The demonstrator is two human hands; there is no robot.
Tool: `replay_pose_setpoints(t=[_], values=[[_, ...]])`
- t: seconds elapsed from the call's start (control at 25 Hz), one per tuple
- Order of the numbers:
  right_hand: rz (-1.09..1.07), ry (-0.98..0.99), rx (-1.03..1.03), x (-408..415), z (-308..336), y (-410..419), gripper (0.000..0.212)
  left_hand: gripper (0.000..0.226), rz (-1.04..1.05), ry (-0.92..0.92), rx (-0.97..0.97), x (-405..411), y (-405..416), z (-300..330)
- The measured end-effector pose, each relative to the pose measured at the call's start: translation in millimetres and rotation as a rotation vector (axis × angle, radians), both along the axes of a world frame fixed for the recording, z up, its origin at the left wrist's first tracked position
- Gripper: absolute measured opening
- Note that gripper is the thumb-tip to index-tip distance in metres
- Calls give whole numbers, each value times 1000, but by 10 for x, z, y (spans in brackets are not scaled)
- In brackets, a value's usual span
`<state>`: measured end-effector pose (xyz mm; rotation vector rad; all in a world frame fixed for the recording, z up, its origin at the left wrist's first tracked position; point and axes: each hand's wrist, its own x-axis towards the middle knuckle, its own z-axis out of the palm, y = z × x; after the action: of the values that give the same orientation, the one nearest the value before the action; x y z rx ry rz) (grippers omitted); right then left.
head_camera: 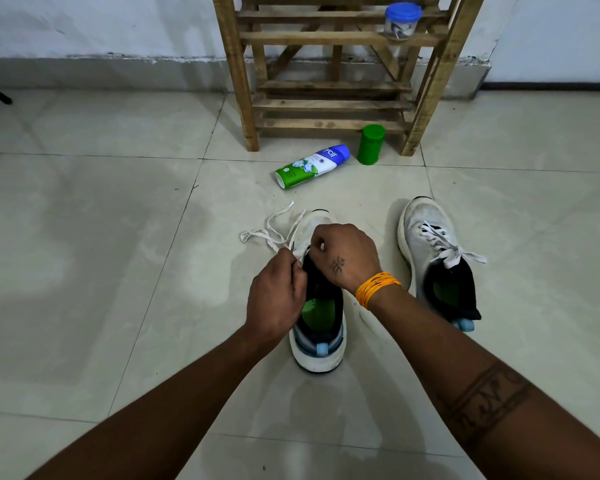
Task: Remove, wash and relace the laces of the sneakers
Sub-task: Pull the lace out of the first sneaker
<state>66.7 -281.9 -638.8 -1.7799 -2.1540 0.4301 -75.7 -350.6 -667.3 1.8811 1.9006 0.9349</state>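
Both forearms reach in over the floor (84, 237). Left hand (276, 299) pinches the lace (267, 233) at the near sneaker (321, 327), I judge to draw it free; right hand (347, 258) curls over the eyelets, steadying. Right of my hands, the second sneaker (437, 258) stays laced.

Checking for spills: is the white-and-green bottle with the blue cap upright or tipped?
Tipped: the white-and-green bottle lies on its side on the tiled floor.
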Motion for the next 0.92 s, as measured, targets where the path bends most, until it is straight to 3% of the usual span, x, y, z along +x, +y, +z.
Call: replay_pose_setpoints(t=[0.08, 0.16, 0.4, 0.6, 0.72, 0.8, 0.92], values=[[-240, 50, 33, 164, -16, 83, 20, 17, 9, -3, -3, 15, -10, 13], [-320, -2, 27, 342, -52, 116, 22, 14, -2, 4, 16, 15, -3, 4], [73, -5, 3, 168, 8, 13, 28, 14, -40, 5, 28, 43, 13, -30], [172, -101, -44, 82, 20, 66, 16, 15, -32, -3, 38, 28, -3, -34], [180, -42, -128, 45, 37, 72, 16, 16, -27, -12, 25, 33, -12, -38], [118, -9, -80, 48, -1, 52, 14, 15, -19, -15, 28, 38, -19, -47], [-218, -56, 76, 274, -65, 113, 21, 16, 25, -41, 5, 39, -18, -38]])
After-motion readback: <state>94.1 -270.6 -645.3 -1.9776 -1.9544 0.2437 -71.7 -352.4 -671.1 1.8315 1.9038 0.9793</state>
